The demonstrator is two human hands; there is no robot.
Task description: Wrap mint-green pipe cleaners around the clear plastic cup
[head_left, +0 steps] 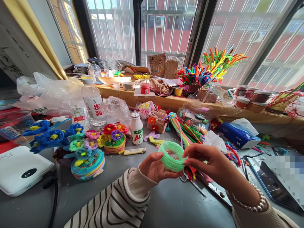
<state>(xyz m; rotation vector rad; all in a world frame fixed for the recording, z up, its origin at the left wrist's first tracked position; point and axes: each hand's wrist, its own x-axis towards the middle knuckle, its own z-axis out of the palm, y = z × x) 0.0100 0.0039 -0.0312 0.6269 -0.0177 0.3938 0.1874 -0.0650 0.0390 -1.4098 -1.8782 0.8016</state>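
A clear plastic cup (173,143), tilted, has light green pipe cleaner (171,158) coiled round its side. My left hand (155,166) grips it from the left, thumb near the coils and fingers underneath. At the cup's right side, my right hand (204,160) pinches the green pipe cleaner; the exact spot between the fingertips is partly hidden. Scissors (193,183) lie on the table just behind and below the hands. Beyond the cup is a bundle of colourful pipe cleaners (187,126).
Left stand pots with fuzzy flowers (87,164), a white power bank (23,171), a water bottle (92,103) and a small white bottle (136,128). A lighter (135,151) lies near my left hand. Right are a blue tissue pack (237,134) and a dark-screened device (273,180). A cluttered ledge (118,91) runs behind.
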